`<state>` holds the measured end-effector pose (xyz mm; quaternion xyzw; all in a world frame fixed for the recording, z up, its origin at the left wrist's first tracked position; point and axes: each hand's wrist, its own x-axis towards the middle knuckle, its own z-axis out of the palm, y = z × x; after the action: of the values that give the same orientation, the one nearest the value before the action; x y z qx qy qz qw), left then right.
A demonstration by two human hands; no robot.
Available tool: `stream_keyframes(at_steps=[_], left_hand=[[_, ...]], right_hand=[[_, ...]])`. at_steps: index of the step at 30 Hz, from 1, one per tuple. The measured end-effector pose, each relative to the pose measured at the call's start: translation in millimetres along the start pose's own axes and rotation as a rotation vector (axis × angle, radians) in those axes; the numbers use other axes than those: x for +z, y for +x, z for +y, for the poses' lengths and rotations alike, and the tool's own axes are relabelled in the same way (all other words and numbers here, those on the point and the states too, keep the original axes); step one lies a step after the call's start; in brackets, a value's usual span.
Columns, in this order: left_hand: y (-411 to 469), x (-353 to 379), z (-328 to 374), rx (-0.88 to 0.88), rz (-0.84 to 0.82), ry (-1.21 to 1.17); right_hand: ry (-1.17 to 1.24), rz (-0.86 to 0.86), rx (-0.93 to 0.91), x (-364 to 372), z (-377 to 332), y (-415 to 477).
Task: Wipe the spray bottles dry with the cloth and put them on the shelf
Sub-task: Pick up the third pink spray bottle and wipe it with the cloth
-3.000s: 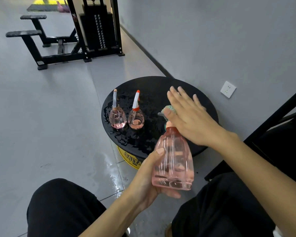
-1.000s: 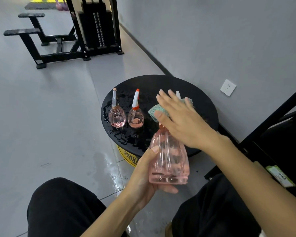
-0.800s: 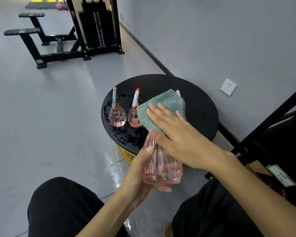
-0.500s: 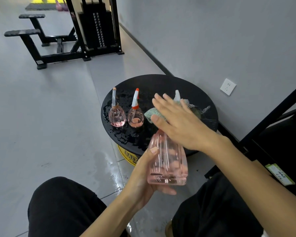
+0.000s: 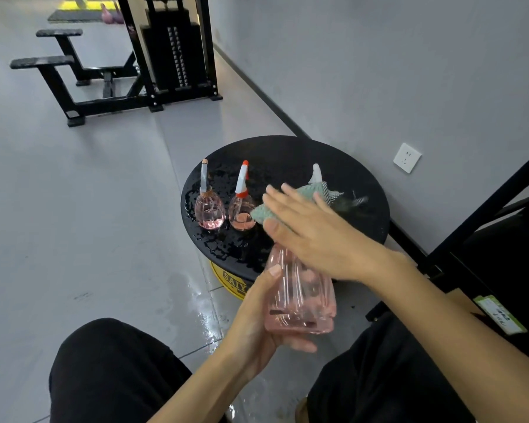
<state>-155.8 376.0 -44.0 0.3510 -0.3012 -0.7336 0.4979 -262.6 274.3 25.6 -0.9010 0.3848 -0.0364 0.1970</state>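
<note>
The large spray bottle (image 5: 300,297) is clear pink plastic with faint vertical ribs, broad and flat at the base and narrowing toward the neck, the pink deeper near the bottom. It is held in the air in front of the person, between the knees and the round black table (image 5: 287,154), tilted away so that its white nozzle (image 5: 316,174) shows beyond the fingers, over the tabletop. The left hand (image 5: 257,325) grips the lower body, thumb curled onto the near face and fingers wrapped under the base. The right hand (image 5: 315,236) lies flat over the neck, fingers straight and slightly spread, pressing a green cloth (image 5: 287,203) with a woven zigzag texture against the top of the bottle; the neck itself is hidden under the hand. On the wet left side of the table two small round pink bottles stand upright, just beside each other: the small bottle with the tan tip (image 5: 209,209) and the small bottle with the red collar (image 5: 242,209), each with pink liquid at the bottom. Water drops bead on the tabletop around them, and a wet patch (image 5: 202,303) shines on the grey floor below
</note>
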Motion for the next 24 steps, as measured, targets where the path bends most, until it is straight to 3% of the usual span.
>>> stream_keyframes(at_steps=[3,11,19,24], left_hand=[[0.0,-5.5,2.2,0.014,0.030,0.007],[-1.8,3.2,-1.2,0.004,-0.040,0.004],[-1.9,-5.1,3.8,0.057,-0.014,-0.041],[-2.7,1.3,1.3,0.007,-0.028,-0.020]], right_hand=[[0.027,-0.027,-0.049,4.3,-6.6,-14.2],[-0.063,0.062,0.077,-11.7,13.7,12.6],[0.040,-0.012,-0.018,1.5,5.2,-14.7],[-0.037,0.111,0.063,-8.9,25.4,5.7]])
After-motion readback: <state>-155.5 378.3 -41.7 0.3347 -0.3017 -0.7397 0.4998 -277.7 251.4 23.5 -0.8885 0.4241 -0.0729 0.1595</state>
